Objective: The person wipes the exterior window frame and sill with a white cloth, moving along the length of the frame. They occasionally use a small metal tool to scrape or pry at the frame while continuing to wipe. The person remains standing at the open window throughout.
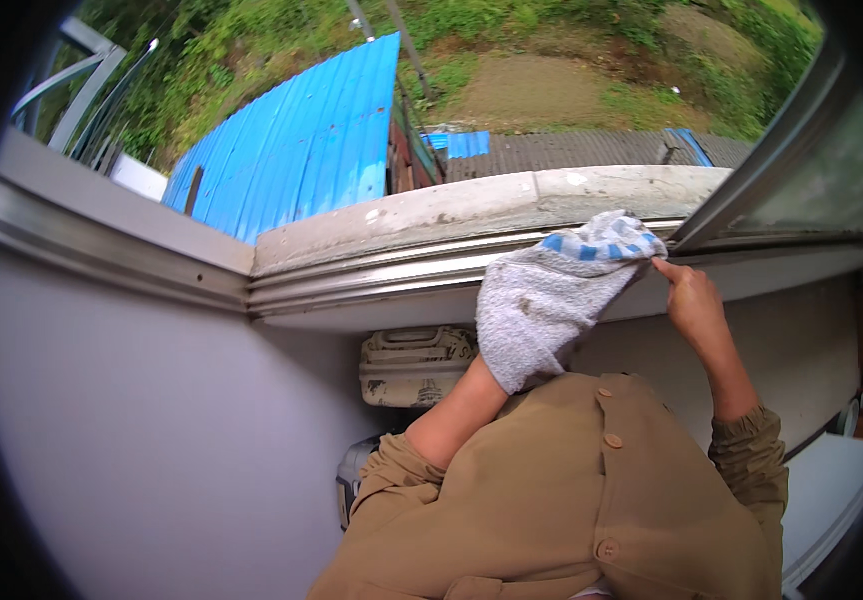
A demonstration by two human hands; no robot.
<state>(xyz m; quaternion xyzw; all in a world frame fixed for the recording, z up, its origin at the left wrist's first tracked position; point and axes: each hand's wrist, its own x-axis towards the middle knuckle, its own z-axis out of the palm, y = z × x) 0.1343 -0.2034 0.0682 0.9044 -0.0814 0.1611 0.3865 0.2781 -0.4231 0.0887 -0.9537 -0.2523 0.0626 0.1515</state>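
Observation:
A grey-white terry cloth (542, 305) with blue patches along its far end is draped over my left hand, which it hides; only the wrist and my left forearm (460, 412) show. The cloth's far end lies over the metal window track (382, 268), close to where the sash meets it. My right hand (694, 300) is beside that end, its index finger reaching to the cloth's edge and the other fingers curled in. The thumb is hidden, but the hand appears to pinch the edge. A dark smudge marks the cloth's middle.
A glazed window sash (802, 170) stands at the right, and a pale frame (117, 225) at the left. Beyond the concrete ledge (352, 225) are a blue corrugated roof (292, 140) and greenery. Below the sill stands a beige case (417, 368); a white surface (832, 490) is at lower right.

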